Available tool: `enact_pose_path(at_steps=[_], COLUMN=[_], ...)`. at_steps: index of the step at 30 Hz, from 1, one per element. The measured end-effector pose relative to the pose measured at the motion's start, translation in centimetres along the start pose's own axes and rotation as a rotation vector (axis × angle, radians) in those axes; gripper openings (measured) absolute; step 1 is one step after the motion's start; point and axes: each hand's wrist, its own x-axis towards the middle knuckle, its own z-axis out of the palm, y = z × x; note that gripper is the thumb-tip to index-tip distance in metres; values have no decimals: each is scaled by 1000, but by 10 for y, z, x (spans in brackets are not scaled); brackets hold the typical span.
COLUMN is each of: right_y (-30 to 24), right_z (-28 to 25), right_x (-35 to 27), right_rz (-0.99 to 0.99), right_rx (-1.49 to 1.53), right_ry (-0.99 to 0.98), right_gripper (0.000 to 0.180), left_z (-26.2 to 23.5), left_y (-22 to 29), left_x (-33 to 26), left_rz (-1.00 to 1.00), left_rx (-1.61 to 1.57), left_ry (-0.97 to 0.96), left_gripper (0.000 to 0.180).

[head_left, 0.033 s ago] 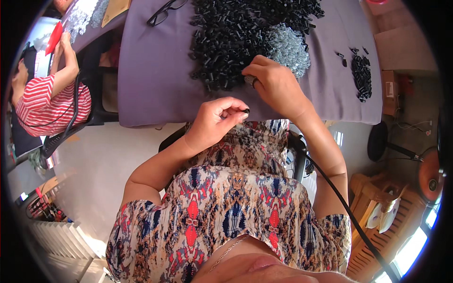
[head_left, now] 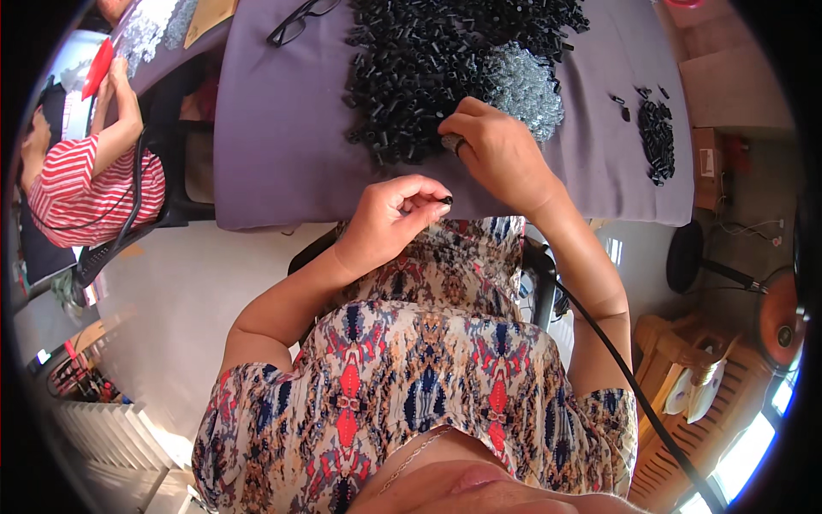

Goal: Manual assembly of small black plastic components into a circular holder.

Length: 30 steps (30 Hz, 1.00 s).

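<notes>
My left hand is closed at the table's near edge, pinching a small black tube piece between thumb and fingertips. Farther up and to the right, my right hand has its fingers bent together over the near edge of a large heap of black tube pieces. A dark ring sits on one of its fingers, and something greyish shows by the fingertips; what they hold, if anything, I cannot make out. Just beyond that hand lies a mound of small clear pieces, against the black heap's right side.
A purple-grey cloth covers the table. Black glasses lie at its far left, and a smaller group of black pieces at the right. A person in a striped top sits at the left. A dark cable passes my right arm.
</notes>
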Motion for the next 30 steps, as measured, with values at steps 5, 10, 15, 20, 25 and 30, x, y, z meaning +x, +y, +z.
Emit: enact_pose_path(at_steps=[5,10,15,20,25,30], right_y=[-9,-5,6,11,13,3], right_z=[2,8,1,-11,-20,-15], right_x=[11,10,-1,-11,-24,-32], right_rz=[4,-39,21,77,195,147], right_rx=[-111,-143,51,241,269,223], right_ry=[-59,-70,-25,60,163,52], right_gripper=[21,17,26,29,29,25], left_z=[-3,-7,-18,-18,-19,-17], left_y=[0,5,4,2,2,0], left_x=[0,5,8,7,6,6], left_rz=[4,15,40,30,48,69], left_rx=[12,47,97,71,84,111], left_ry=[12,22,62,61,57,62], left_gripper=[13,13,13,14,13,13])
